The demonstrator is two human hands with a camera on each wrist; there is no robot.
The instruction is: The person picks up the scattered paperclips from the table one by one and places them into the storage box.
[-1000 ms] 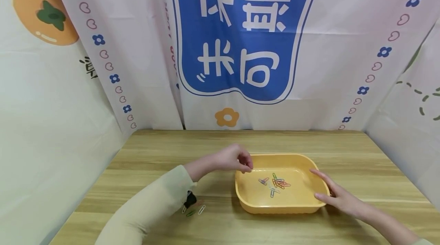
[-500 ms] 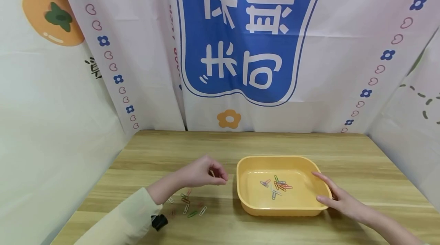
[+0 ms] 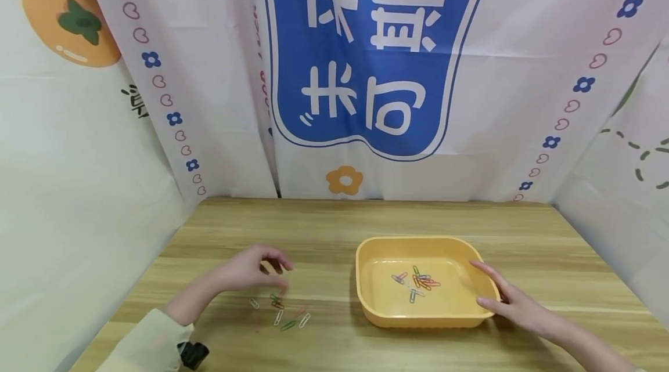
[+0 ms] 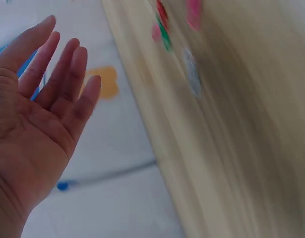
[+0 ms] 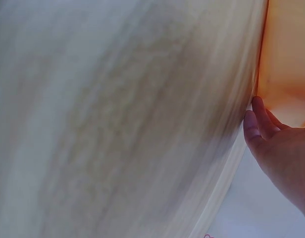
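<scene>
My left hand [image 3: 251,267] hovers over loose paper clips on the left of the table, fingers relaxed and apart, holding nothing. Below it lie a green clip [image 3: 288,325], a white clip [image 3: 305,320] and several others, some pink or red. In the left wrist view, the open palm faces the camera and a blurred whitish clip [image 4: 192,72] lies on the wood. My right hand [image 3: 517,304] grips the right side of a yellow plastic basin [image 3: 425,322], thumb and fingers at its rim. Inside the basin rests a small heap of coloured paper clips [image 3: 425,280].
The wood-grain table [image 3: 324,218] ends at a printed white cloth [image 3: 230,169] hanging behind it, with more cloth on both sides. A black device [image 3: 192,354] is worn at the left wrist.
From above the basin's left rim, my left hand has moved left to the loose clips, and its fingers have spread. My right hand has stayed at the basin.
</scene>
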